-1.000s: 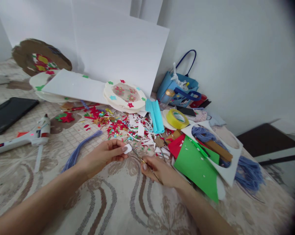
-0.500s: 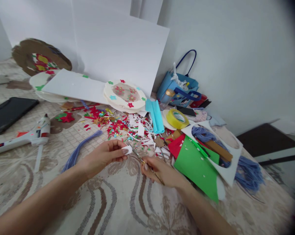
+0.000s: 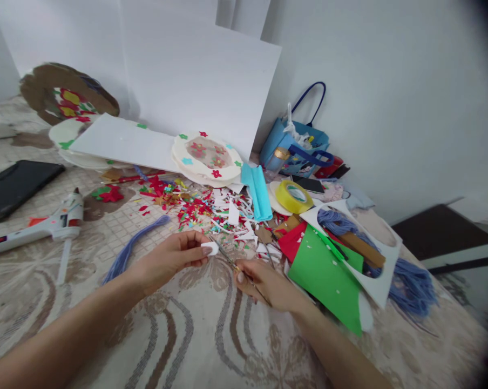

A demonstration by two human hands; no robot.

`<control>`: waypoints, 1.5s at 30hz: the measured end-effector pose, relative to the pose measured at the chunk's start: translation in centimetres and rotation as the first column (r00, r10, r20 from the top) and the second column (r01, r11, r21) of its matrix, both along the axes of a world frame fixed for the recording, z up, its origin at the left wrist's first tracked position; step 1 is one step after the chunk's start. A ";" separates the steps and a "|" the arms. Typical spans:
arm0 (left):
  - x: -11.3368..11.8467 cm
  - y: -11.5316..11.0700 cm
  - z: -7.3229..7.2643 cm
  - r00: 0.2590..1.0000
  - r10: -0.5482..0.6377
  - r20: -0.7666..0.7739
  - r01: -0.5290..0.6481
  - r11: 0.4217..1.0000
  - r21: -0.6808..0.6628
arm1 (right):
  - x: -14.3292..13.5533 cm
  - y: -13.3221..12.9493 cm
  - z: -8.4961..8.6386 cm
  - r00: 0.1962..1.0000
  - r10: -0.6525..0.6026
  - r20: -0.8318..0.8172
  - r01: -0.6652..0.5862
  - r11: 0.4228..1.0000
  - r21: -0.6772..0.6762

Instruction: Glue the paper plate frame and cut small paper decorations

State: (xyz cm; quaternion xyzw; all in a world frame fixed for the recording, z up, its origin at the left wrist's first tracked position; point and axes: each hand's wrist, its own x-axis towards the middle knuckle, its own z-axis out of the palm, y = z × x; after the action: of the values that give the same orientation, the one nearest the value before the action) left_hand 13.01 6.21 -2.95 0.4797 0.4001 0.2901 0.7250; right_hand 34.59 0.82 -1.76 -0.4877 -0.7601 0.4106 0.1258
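Observation:
Pinched between the thumb and fingers of my left hand (image 3: pixel 173 258) is a small white piece (image 3: pixel 210 248). My right hand (image 3: pixel 264 283) is wrapped round a slim metal scissors-like tool (image 3: pixel 225 256), whose tip lies at the right edge of the white piece. Just beyond both hands, small red, white and green scraps (image 3: pixel 199 208) are heaped on the patterned tablecloth (image 3: pixel 203 335).
Left of my hands lie blue yarn (image 3: pixel 134 246), a white glue gun (image 3: pixel 60 224) and a black phone (image 3: pixel 17 186). Green sheet (image 3: pixel 329 275), yellow tape (image 3: pixel 293 196) and a cut white board (image 3: pixel 390 270) are at right. A decorated ring (image 3: pixel 207 156) sits behind.
The white piece has turned slightly in my left fingers, and the metal tool has shifted a little against it. Everything else looks the same.

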 end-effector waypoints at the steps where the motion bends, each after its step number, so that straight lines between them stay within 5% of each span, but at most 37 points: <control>1: 0.0 0.0 0.0 1.000 0.002 -0.004 -0.002 1.000 0.002 | 0.0 0.0 0.0 1.000 -0.010 0.000 0.010 1.000 -0.001; 10: -0.3 0.3 -0.3 1.000 -0.019 0.007 0.019 1.000 0.005 | -0.3 0.1 0.6 0.993 -0.098 0.073 0.095 0.995 0.032; 17: -0.3 0.2 0.0 0.999 -0.036 0.024 0.036 0.999 -0.001 | 0.2 0.4 -0.8 0.989 -0.132 0.065 0.126 0.988 0.091; 25: -0.5 0.2 -0.3 0.996 -0.046 0.070 0.047 0.999 -0.005 | 0.7 -0.1 -0.4 0.998 0.015 0.053 -0.020 0.996 0.092; 45: -0.3 0.4 -0.5 0.996 -0.072 0.053 0.075 0.996 -0.038 | 0.4 -0.2 -0.2 0.991 0.006 0.131 -0.018 0.996 0.089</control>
State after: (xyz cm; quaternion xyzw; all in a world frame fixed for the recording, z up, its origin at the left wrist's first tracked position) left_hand 12.70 6.57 -3.43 0.4719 0.3690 0.2675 0.7547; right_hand 34.99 0.65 -1.95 -0.5028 -0.7874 0.3437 0.0952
